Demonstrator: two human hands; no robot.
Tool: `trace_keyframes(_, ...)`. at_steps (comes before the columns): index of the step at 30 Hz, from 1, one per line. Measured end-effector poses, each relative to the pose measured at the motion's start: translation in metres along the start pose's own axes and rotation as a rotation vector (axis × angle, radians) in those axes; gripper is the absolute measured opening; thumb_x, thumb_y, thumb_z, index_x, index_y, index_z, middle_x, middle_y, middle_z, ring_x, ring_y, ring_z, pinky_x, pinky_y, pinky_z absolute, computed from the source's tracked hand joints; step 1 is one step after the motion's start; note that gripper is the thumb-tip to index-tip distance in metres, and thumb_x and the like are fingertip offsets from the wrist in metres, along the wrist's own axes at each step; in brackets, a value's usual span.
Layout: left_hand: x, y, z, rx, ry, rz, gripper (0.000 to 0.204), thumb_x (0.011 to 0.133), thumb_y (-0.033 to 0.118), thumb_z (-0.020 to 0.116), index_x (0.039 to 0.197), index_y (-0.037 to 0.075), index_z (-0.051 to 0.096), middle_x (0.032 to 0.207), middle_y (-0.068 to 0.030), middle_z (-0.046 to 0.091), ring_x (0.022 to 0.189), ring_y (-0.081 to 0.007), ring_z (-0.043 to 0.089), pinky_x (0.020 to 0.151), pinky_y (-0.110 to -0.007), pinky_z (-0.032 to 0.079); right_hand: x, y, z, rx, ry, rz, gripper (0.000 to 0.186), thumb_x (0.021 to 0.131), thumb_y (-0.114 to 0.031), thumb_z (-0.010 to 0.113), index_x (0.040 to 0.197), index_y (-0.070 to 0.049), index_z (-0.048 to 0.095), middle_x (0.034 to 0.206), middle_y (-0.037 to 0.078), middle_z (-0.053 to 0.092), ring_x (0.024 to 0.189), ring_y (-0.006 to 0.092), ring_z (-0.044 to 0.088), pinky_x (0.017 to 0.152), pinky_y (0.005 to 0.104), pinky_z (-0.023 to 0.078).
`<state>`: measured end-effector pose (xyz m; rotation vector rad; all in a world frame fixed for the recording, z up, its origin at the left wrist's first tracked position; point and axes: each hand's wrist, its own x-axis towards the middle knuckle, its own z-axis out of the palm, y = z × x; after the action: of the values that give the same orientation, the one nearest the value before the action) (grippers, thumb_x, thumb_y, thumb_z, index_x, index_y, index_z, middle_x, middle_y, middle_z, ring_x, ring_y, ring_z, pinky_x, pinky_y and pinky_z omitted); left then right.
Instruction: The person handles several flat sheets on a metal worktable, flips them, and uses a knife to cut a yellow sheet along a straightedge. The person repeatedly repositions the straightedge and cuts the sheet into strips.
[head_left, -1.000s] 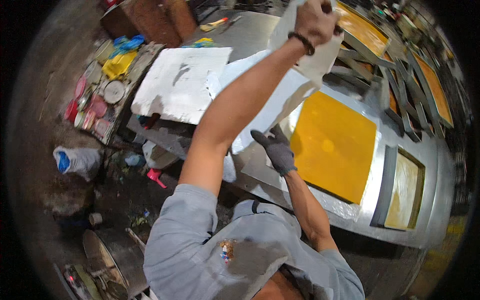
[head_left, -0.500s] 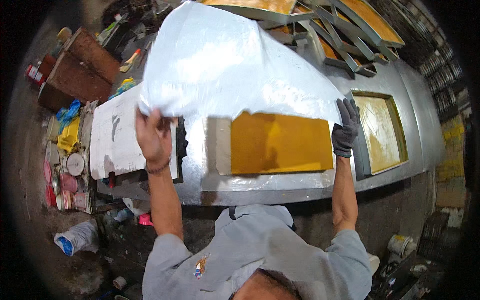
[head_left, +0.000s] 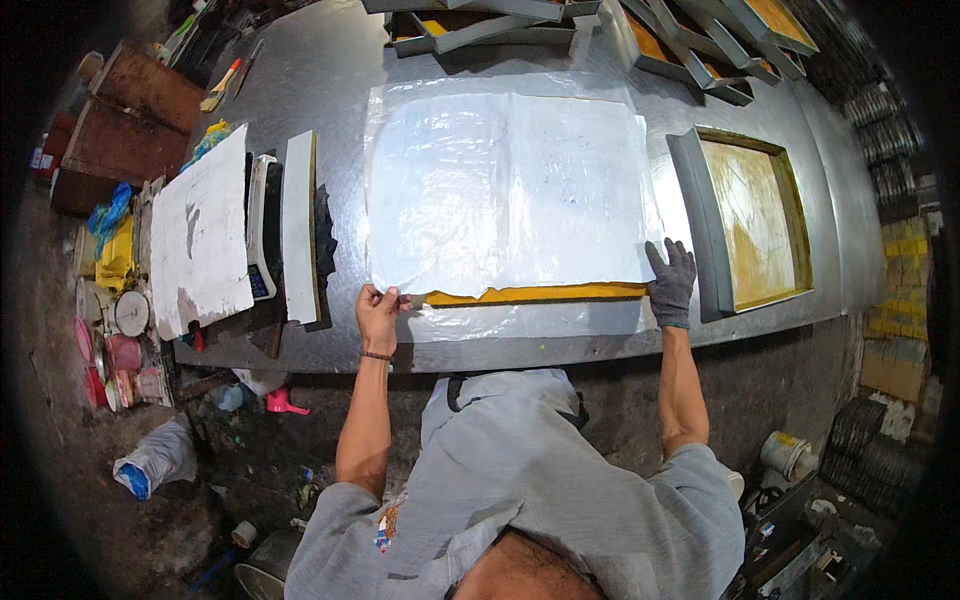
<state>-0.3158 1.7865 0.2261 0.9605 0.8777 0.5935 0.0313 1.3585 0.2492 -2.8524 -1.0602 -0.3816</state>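
Observation:
A whitish, translucent plastic sheet (head_left: 510, 190) lies spread on the metal-topped table. It covers most of a flat yellow slab (head_left: 560, 293), whose near edge shows as a strip below the sheet. My bare left hand (head_left: 379, 315), with a bracelet at the wrist, pinches the sheet's near left corner. On the near right corner rests my right hand (head_left: 673, 280) in a grey glove, its fingers spread and pressed down beside the slab's end. Nothing shows in the right hand's grasp.
Right of the sheet stands a metal frame (head_left: 690, 225) with a yellowish layer inside. More metal frames (head_left: 690, 50) are piled at the far side. To the left lie a white board (head_left: 205, 235), a digital scale (head_left: 263, 225), a narrow white strip (head_left: 299, 225) and a brush (head_left: 220, 85).
The raised sheet has come down flat over the slab, hiding most of it. My left hand has moved right and nearer with its corner; my right hand has come nearer and flattened.

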Motion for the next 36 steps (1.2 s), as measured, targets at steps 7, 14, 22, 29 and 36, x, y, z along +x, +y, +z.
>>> trace_keyframes(7,-0.012,-0.001,-0.007,0.175,0.000,-0.087,0.024,0.097,0.008,0.070,0.086,0.008,0.049,0.074,-0.0070,0.064,0.067,-0.0190,0.070,0.053,-0.029,0.053,0.002,0.018,0.009,0.002,-0.131,0.044,0.088,0.065,0.000,0.074,0.147,-0.028,0.056,0.148,0.019,0.052,0.138,0.0412,0.047,0.114,0.0484,0.040)
trace_keyframes(14,-0.011,-0.004,-0.007,0.239,0.019,-0.154,0.022,0.097,0.012,0.070,0.086,0.008,0.051,0.079,-0.0090,0.067,0.063,-0.0182,0.068,0.050,-0.028,0.051,-0.001,0.016,-0.002,-0.035,-0.155,0.031,0.071,0.073,-0.003,0.069,0.143,-0.014,0.059,0.144,0.025,0.053,0.127,0.0426,0.055,0.104,0.0495,0.046)
trace_keyframes(22,-0.006,0.009,-0.020,0.388,0.042,-0.136,0.019,0.096,0.017,0.070,0.101,0.003,0.058,0.077,-0.0059,0.066,0.058,-0.0147,0.064,0.045,-0.027,0.049,-0.012,-0.005,-0.023,0.063,-0.254,0.279,0.075,0.076,-0.007,0.073,0.148,-0.009,0.053,0.150,0.029,0.048,0.141,0.0428,0.046,0.115,0.0452,0.042)
trace_keyframes(29,0.012,0.110,-0.153,-0.153,0.560,0.250,0.040,0.100,0.038,0.066,0.118,0.003,0.056,0.099,-0.0094,0.064,0.082,-0.0210,0.066,0.060,-0.036,0.055,-0.020,-0.056,-0.046,0.222,-0.037,0.324,0.068,0.081,0.007,0.055,0.148,-0.006,0.054,0.148,0.026,0.051,0.143,0.0389,0.043,0.119,0.0438,0.036)
trace_keyframes(36,0.064,0.142,-0.221,-0.319,0.453,0.134,0.031,0.098,0.017,0.069,0.125,0.013,0.055,0.122,-0.0061,0.059,0.106,-0.0242,0.060,0.085,-0.043,0.052,0.038,-0.155,-0.066,0.435,0.073,0.151,0.057,0.083,0.006,0.056,0.139,-0.005,0.062,0.142,0.022,0.058,0.137,0.0357,0.051,0.116,0.0424,0.040)
